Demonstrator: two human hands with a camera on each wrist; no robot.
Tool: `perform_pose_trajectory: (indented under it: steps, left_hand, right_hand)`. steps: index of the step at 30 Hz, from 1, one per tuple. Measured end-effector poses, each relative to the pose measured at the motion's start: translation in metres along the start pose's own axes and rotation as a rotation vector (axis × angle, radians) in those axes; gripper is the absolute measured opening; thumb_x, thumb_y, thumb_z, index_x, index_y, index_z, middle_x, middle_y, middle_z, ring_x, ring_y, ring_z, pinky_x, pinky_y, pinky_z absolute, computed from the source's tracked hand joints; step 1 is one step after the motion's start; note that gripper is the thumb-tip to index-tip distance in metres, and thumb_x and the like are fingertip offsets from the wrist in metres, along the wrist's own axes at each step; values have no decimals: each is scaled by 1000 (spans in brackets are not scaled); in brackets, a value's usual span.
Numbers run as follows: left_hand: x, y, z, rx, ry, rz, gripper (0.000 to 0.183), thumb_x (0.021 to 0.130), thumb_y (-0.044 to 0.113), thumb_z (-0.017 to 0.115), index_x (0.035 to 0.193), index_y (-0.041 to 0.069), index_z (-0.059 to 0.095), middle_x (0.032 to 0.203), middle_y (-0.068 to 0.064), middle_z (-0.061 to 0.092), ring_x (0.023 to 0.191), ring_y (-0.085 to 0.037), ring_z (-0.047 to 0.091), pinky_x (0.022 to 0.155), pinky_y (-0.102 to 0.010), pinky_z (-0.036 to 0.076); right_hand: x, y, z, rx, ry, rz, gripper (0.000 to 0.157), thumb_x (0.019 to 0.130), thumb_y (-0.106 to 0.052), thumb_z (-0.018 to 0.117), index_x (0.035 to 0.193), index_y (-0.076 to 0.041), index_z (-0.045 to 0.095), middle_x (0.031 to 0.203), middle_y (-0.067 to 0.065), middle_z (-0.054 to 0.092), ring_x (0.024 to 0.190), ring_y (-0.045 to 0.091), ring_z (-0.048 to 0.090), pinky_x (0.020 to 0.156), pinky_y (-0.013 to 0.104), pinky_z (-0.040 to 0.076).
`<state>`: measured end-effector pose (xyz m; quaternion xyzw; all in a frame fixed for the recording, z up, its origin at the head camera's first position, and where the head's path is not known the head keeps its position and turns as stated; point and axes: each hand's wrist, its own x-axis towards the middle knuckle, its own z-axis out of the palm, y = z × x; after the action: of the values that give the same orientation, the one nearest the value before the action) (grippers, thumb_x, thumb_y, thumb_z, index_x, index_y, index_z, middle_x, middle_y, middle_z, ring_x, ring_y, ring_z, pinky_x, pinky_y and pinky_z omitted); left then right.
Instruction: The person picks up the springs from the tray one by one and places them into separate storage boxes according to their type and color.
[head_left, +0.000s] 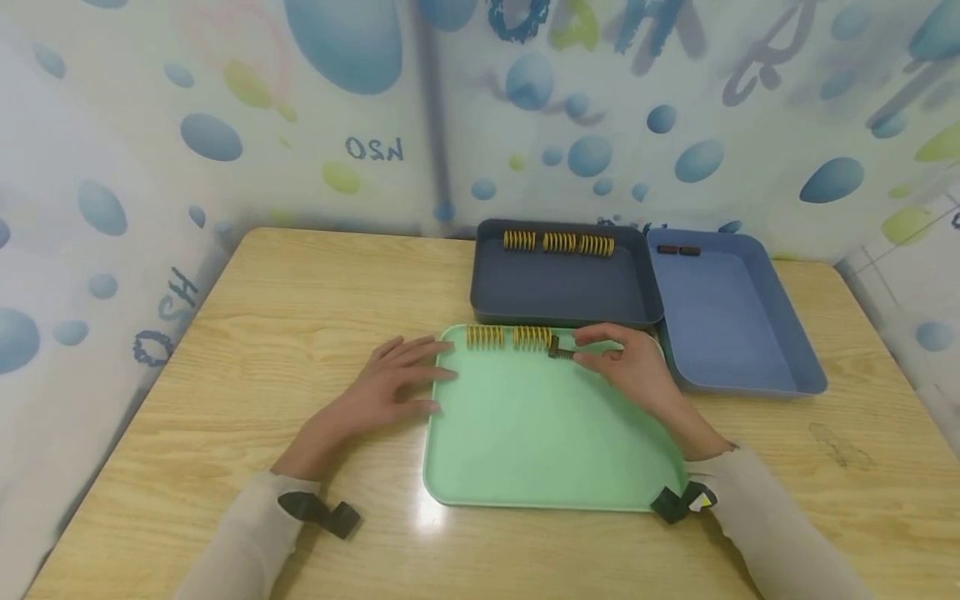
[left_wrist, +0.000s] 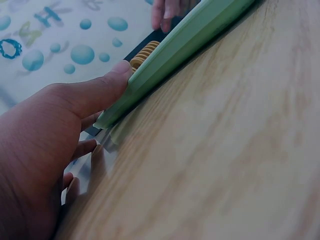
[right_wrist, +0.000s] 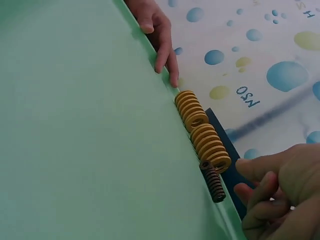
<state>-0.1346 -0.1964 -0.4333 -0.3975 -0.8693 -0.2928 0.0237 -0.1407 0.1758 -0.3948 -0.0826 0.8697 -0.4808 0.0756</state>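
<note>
Two yellow coil springs (head_left: 485, 337) lie end to end along the back rim of the green tray (head_left: 540, 433). Beside the right one, small dark brown spring coils (right_wrist: 215, 187) lie against the same rim, forming an L in the head view. My right hand (head_left: 626, 367) is at their right end, its thumb tip close to the brown coils and a gap between thumb and index finger; nothing shows in its fingers. At the tray's left side my left hand (head_left: 393, 379) is spread, fingertips over the rim, its thumb (left_wrist: 107, 87) against the tray edge.
A dark grey tray (head_left: 562, 292) behind the green one holds three yellow springs (head_left: 559, 242) in a row. To its right stands a blue tray (head_left: 727, 325) with two small brown springs (head_left: 678, 250). A patterned wall (head_left: 300, 183) borders the wooden table (head_left: 300, 292).
</note>
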Motion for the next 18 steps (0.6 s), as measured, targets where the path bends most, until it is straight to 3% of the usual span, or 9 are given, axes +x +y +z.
perform_pose_trajectory:
  steps: [4, 7, 11, 15, 18]
  left_hand:
    - [0, 0, 1, -1, -1, 2, 41, 87, 38, 68, 124, 22, 65, 146, -4, 43, 139, -30, 27, 109, -58, 10]
    - [0, 0, 2, -3, -1, 3, 41, 87, 38, 68, 124, 22, 65, 147, -4, 42, 139, -31, 27, 109, -58, 10]
    - [0, -1, 2, -2, 1, 2, 41, 87, 38, 68, 125, 22, 64, 147, -3, 42, 139, -30, 27, 109, -57, 10]
    - [0, -1, 1, -1, 1, 2, 41, 87, 38, 68, 125, 22, 64, 147, -3, 42, 139, -29, 27, 109, -57, 10]
    - [0, -2, 1, -5, 3, 2, 41, 87, 37, 69, 125, 22, 64, 147, -4, 42, 139, -30, 27, 109, -57, 10]
  right_hand:
    - [2, 6, 2, 3, 9, -15, 34, 85, -29, 74, 115, -15, 68, 115, 1, 66, 62, 15, 60, 60, 31, 50]
    - [3, 9, 3, 3, 14, -22, 32, 85, -26, 75, 113, -15, 69, 111, 1, 67, 45, 12, 42, 49, 28, 41]
    - [5, 12, 5, -6, 23, -28, 30, 84, -25, 76, 111, -15, 69, 106, 2, 68, 43, 8, 26, 44, 27, 29]
    - [6, 14, 7, -13, 30, -30, 28, 83, -23, 76, 110, -16, 70, 100, 1, 69, 43, 7, 25, 43, 27, 28]
    - [7, 16, 10, -16, 32, -35, 28, 83, -22, 77, 109, -16, 70, 86, 0, 68, 43, 9, 25, 43, 27, 28]
